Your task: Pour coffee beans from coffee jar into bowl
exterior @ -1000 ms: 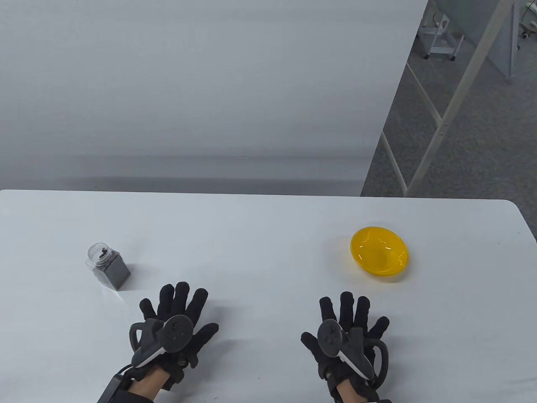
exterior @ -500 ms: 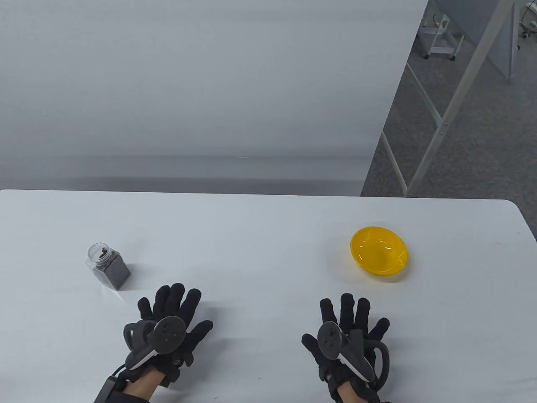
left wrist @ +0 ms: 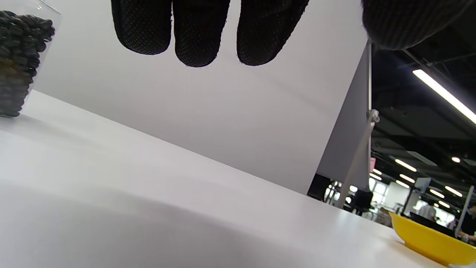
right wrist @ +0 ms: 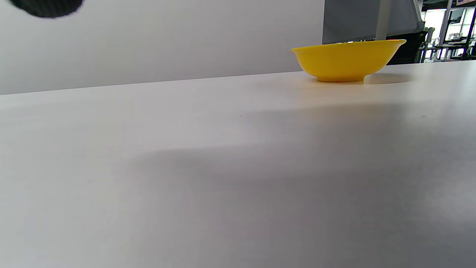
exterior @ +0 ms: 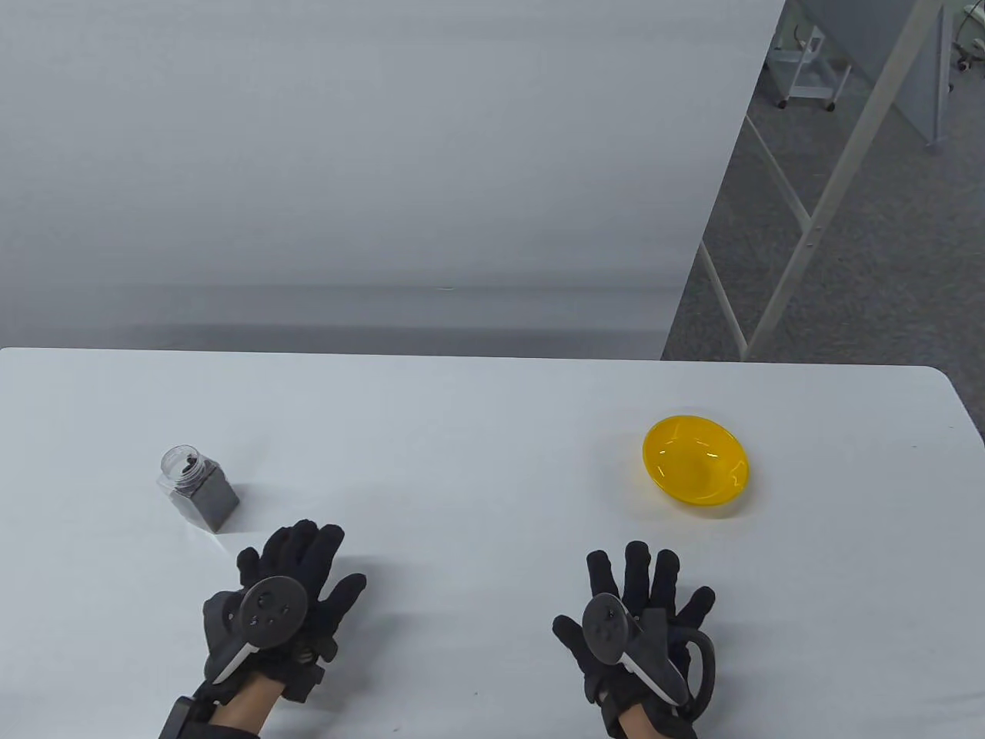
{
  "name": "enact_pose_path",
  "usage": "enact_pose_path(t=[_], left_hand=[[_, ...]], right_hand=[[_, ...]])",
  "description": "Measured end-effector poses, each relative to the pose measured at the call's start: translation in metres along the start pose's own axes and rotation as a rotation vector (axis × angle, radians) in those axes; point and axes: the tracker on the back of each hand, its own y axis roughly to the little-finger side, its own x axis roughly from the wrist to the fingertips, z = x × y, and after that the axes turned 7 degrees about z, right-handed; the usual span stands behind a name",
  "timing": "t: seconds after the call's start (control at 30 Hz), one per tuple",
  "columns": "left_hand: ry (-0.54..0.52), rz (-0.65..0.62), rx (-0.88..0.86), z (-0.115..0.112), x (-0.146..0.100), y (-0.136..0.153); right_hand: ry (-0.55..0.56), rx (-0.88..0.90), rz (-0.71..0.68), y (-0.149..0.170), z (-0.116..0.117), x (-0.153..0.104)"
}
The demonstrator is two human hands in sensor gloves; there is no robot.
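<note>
A clear square coffee jar (exterior: 198,489) full of dark beans stands open-topped on the table's left; it also shows at the left edge of the left wrist view (left wrist: 18,63). A yellow bowl (exterior: 695,470) sits empty on the right, also seen in the left wrist view (left wrist: 431,242) and the right wrist view (right wrist: 346,59). My left hand (exterior: 288,573) is open and empty, lifted a little, just right of and nearer than the jar. My right hand (exterior: 642,589) lies open and flat on the table, nearer than the bowl.
The white table (exterior: 462,431) ends at its far edge against a grey wall panel (exterior: 369,154). A metal frame (exterior: 831,185) stands on the floor beyond the table's right corner.
My left hand has moved left and toward me, closer in line with the jar, its fingers drawing together. The right hand, jar and bowl have not moved.
</note>
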Motion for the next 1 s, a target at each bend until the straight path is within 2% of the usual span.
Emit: enact_pose_path(t=[0.37,1.0], left_hand=[[-0.071,0.116,-0.108,0.017,0.001,0.028],[-0.175,0.294,-0.234,0.031,0.003,0.075]], right_hand=[[-0.004,0.005,0.003,0.0,0.0,-0.002],[-0.021,0.005,0.002,0.0,0.0,-0.002]])
